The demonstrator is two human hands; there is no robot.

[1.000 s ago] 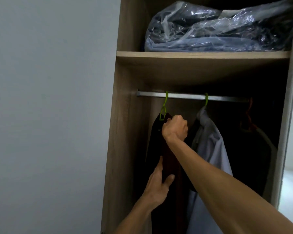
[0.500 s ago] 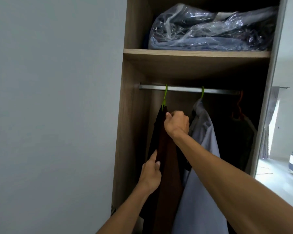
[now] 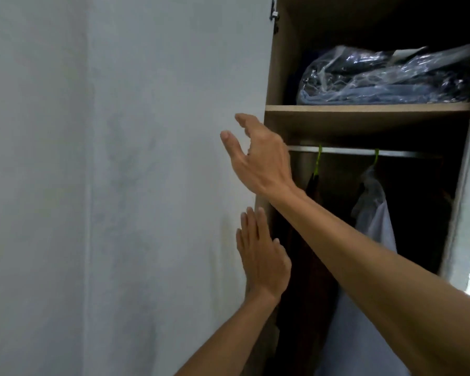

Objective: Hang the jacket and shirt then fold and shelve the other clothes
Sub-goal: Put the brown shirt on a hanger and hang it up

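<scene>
Right grip (image 3: 258,156) spread, left grip (image 3: 263,261) flat, both empty at door (image 3: 174,158) edge.

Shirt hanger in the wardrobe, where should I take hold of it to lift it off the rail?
Pinch the green hook just below the rail, reaching straight in from the open front. Only that part shows bare; the shirt covers the rest.

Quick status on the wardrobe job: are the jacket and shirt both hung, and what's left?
Done: the dark jacket and pale shirt each hang from a green hanger on the rail. In hand: nothing; the left hand and right hand are both open at the white door's edge. Left: folding and shelving the other clothes; none are in view, and the shelf shows only a plastic-wrapped bundle.
</scene>
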